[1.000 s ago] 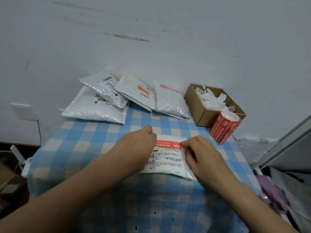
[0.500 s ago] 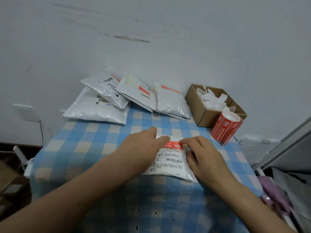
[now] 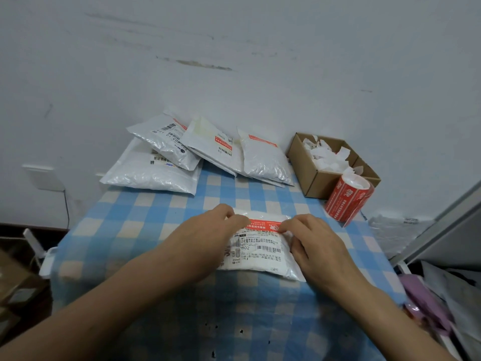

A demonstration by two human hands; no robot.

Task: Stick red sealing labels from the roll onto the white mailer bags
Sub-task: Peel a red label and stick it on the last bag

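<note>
Near the middle of the counter [image 3: 161, 217], a white mailer bag [image 3: 260, 259] lies flat with its printed shipping slip facing up, and a red sealing label [image 3: 265, 226] runs across its far edge, placed, I judge, to bridge the flap so the bag cannot be opened unnoticed. The left hand [image 3: 208, 238] rests on the bag's left side with fingertips [image 3: 238, 220] pressing the label's left end; the right hand [image 3: 317, 243] lies on the right side, fingertips [image 3: 286, 226] on the other end. Neither grip closes around anything: both are flat, pressing down, likely to smooth the label and pin the bag against sliding. Along the far edge, against the wall, several more mailer bags [image 3: 179, 157] lie overlapped, some showing red strips, though whether all are sealed is hard to tell. At the far right corner the label roll [image 3: 347, 200] leans against a cardboard box [image 3: 316, 178] of white paper scraps, probably peeled backing. A blue-and-cream checked cloth covers the counter; the wall behind is scuffed white.
</note>
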